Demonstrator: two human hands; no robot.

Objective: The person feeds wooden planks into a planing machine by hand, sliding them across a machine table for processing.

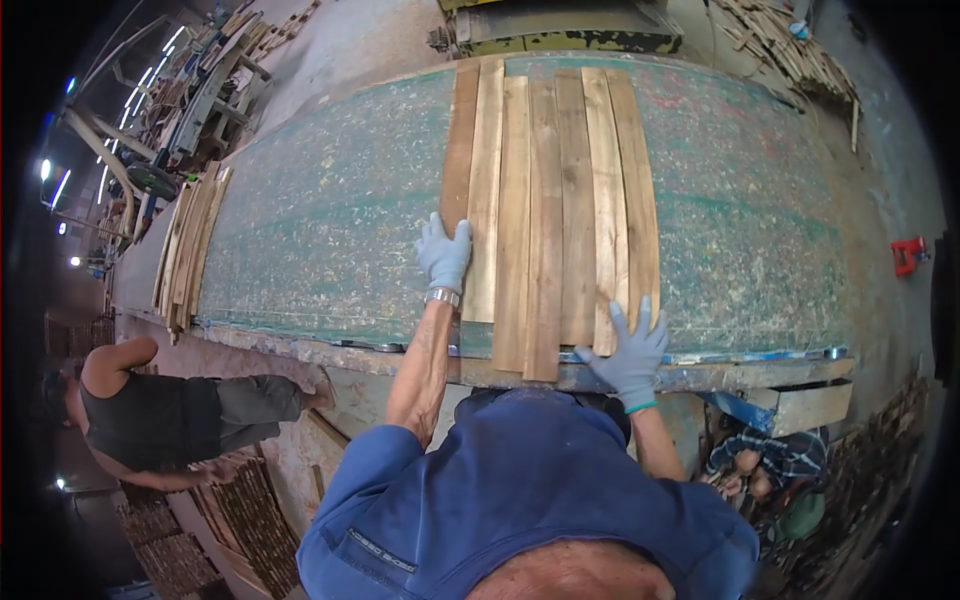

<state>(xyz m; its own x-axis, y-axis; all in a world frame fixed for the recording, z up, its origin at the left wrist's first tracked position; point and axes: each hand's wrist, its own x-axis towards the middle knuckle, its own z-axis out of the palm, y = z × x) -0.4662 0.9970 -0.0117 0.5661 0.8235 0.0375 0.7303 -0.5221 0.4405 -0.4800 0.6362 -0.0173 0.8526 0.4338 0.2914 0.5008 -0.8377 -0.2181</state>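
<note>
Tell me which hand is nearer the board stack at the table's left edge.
Left. The left hand sits on the row's leftmost planks, right of the board stack across bare tabletop. The right hand presses the row's right end, farther off.

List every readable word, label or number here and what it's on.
Blue shirt: one small line of print on the fabric, too blurred to read.
Wooden planks, green table, red object: no markings visible.
Nothing else legible.
</note>
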